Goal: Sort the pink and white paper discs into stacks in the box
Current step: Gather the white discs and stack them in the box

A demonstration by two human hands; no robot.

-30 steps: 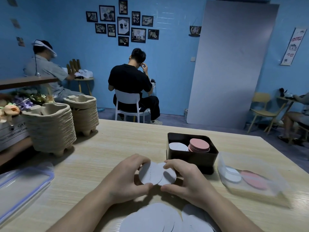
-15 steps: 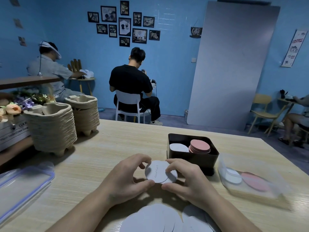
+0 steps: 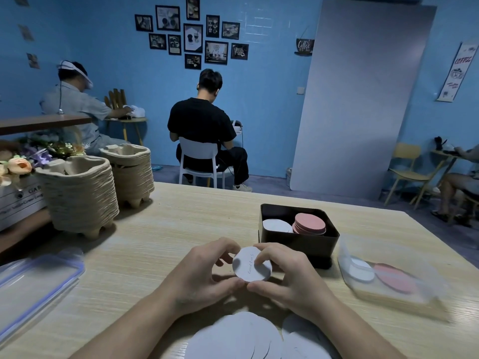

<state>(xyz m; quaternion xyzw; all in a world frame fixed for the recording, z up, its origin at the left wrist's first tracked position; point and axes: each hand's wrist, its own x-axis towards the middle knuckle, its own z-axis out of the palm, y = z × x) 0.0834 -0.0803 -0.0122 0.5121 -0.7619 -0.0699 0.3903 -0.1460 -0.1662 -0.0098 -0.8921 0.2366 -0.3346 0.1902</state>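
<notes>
Both hands hold a small stack of white paper discs (image 3: 251, 265) upright-tilted just in front of the black box (image 3: 298, 242). My left hand (image 3: 202, 275) pinches its left edge, my right hand (image 3: 287, 275) grips its right edge with thumb below. Inside the box a white stack (image 3: 276, 225) lies on the left and a pink stack (image 3: 309, 223) on the right. Several loose white discs (image 3: 241, 335) lie spread on the table below my wrists.
A clear plastic container (image 3: 388, 278) holding a white and a pink disc lies right of the box. A clear lid (image 3: 33, 283) rests at the left edge. Two stacks of pulp cup trays (image 3: 77, 193) stand back left. People sit beyond the table.
The two fanned white discs have been squared into one aligned stack between my fingers, and the stack has shifted slightly right toward the box.
</notes>
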